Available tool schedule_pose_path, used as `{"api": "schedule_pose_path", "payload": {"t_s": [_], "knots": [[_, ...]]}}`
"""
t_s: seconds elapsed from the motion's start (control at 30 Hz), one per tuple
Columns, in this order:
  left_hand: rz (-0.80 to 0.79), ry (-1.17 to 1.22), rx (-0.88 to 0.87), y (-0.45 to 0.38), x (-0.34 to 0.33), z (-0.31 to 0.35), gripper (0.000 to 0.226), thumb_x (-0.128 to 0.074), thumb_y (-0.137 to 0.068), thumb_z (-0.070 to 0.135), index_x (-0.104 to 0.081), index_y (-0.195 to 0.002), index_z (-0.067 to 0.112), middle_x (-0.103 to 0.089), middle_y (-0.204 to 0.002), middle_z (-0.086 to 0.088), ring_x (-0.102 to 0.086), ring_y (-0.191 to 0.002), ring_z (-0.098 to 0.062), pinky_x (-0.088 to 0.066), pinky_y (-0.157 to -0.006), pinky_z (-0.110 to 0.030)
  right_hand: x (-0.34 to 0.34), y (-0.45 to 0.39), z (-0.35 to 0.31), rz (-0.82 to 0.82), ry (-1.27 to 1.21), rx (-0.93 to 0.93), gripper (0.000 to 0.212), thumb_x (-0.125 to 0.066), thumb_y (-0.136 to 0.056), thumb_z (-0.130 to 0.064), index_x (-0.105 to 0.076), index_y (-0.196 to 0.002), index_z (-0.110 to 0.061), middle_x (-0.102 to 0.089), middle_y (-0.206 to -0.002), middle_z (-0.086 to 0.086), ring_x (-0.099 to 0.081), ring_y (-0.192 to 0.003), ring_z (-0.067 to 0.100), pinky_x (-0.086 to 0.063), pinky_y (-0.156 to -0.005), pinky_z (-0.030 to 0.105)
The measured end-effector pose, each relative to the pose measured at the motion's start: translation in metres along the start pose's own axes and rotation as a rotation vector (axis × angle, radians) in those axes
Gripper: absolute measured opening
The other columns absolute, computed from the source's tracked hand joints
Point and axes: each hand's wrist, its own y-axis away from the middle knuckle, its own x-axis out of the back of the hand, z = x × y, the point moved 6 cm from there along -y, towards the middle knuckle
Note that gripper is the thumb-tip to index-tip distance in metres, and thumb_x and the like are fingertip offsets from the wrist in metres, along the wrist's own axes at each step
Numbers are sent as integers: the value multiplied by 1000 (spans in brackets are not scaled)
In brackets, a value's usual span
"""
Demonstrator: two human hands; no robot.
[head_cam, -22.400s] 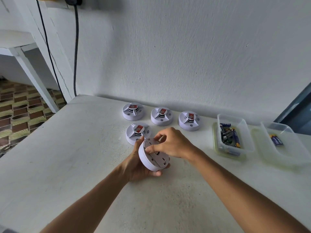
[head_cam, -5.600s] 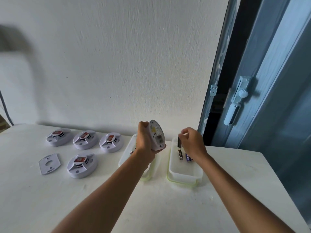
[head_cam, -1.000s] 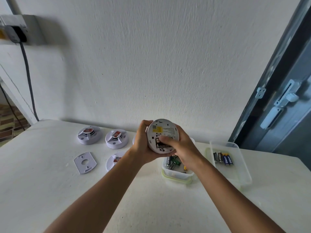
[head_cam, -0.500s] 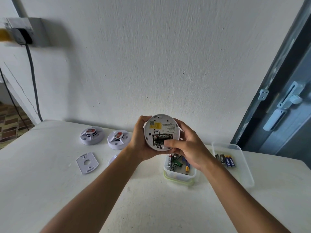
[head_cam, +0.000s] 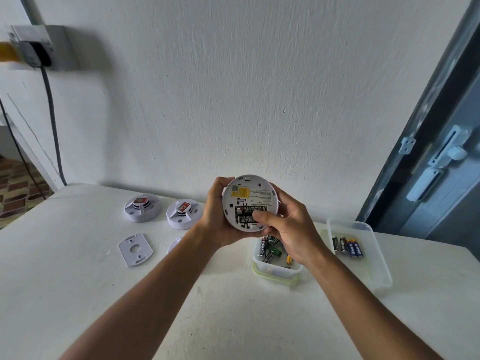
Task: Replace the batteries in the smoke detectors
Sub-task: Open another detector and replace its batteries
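A round white smoke detector is held up above the table with its back facing me. My left hand grips its left rim. My right hand grips the right rim, thumb pressing on the black batteries in its open compartment. Two batteries lie there side by side. Its grey mounting plate lies flat on the table to the left.
Two more detectors stand by the wall; a third peeks from behind my left forearm. A clear tub holds several loose batteries. Another tub to the right holds several more. A blue door stands right.
The detector has risen slightly and turned more squarely toward me. My right thumb has slid onto the lower battery in the compartment.
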Motion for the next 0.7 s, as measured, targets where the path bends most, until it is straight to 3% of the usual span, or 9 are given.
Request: {"api": "schedule_pose_path", "payload": {"t_s": [0.1,0.27,0.4,0.53,0.7], "knots": [[7,-3,3,1,0,-1,60,-30,-88,51,-72,-98,10,-67,-101,-18,-59,-92,-32,-48,-77,-42,-1,1,-2,4,11,-4,50,-73,-77,4,-66,-111,-33,-71,-98,6,-69,-92,32,-57,-66,40],[30,-3,2,2,2,-4,60,-30,-87,51,-74,-96,11,-68,-100,-18,-61,-90,-32,-49,-77,-43,-3,5,-3,8,28,-10,48,-72,-78,5,-66,-111,-30,-72,-93,0,-70,-82,19,-53,-53,24],[44,-9,0,3,4,-4,60,-31,-87,51,-75,-96,12,-69,-102,-18,-61,-93,-33,-49,-78,-44,-3,8,-2,9,20,-32,45,-72,-80,1,-66,-114,-28,-72,-96,2,-69,-80,19,-52,-54,24],[41,-31,-10,4,2,-3,61,-29,-88,51,-77,-93,13,-71,-99,-17,-60,-95,-35,-47,-81,-46,-3,8,-2,9,-27,-56,28,-65,-89,-11,-68,-112,-28,-72,-102,5,-70,-90,23,-51,-53,26],[40,-44,-8,5,-1,-5,61,-28,-88,50,-76,-95,12,-69,-100,-18,-60,-96,-36,-49,-80,-46,0,7,1,41,-40,-43,33,-67,-86,-5,-69,-111,-27,-72,-100,6,-69,-89,26,-50,-50,27]]}}
